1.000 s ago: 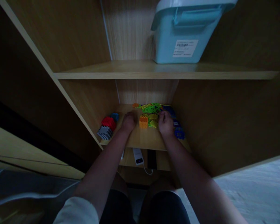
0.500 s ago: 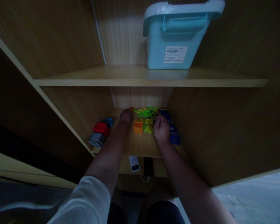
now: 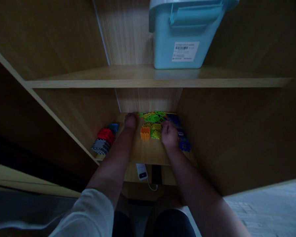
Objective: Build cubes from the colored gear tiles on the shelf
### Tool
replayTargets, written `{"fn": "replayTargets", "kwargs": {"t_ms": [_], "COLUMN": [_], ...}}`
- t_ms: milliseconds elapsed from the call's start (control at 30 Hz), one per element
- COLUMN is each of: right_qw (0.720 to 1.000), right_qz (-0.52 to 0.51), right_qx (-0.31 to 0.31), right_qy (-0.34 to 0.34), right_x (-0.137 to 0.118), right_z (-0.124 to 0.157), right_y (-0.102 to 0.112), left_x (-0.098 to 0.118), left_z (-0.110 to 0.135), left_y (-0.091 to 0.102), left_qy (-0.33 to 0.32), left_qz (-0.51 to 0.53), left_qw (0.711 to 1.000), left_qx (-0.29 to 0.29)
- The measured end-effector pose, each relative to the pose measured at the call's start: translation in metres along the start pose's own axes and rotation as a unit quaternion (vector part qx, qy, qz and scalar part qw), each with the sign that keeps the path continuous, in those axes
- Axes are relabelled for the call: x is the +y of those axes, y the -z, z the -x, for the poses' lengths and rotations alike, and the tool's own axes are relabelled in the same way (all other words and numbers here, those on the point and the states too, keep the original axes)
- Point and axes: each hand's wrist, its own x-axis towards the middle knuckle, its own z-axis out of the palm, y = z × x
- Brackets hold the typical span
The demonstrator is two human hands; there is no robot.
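Observation:
My left hand (image 3: 131, 121) is at the back left of the lower shelf, its fingers curled beside a small orange piece (image 3: 137, 115). What those fingers hold, if anything, is hidden. My right hand (image 3: 169, 134) has thumb and fingers drawn together at the right edge of the yellow-green pieces (image 3: 156, 134); I cannot make out anything in its grip. Between the hands stand an open orange block of notched pieces (image 3: 145, 133) and, behind it, a heap of bright green notched pieces (image 3: 154, 117). Blue pieces (image 3: 184, 144) lie right of my right hand.
Grey notched pieces (image 3: 101, 146), a red stack (image 3: 106, 135) and a blue piece (image 3: 113, 127) line the left wall. Above, an upper shelf (image 3: 128, 83) carries a light-blue lidded bin (image 3: 180, 36). Below are a white device (image 3: 141, 171) with a cable and a black flat object (image 3: 156, 174).
My view has tilted down slightly, so the shelf and bin sit higher in the picture. My left hand has shifted a little to the left; my right hand stays almost in place.

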Motion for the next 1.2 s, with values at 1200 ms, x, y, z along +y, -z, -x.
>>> {"fn": "replayTargets", "kwargs": {"t_ms": [1200], "right_qw": [0.969], "right_qz": [0.001], "right_qx": [-0.146], "right_qy": [0.198], "right_x": [-0.034], "right_z": [0.010], "right_y": [0.010], "left_x": [0.128], "left_z": [0.098], "left_y": [0.063], "left_qy": [-0.138], "left_qz": [0.003], "left_qw": [0.990], "left_qx": [0.002]}}
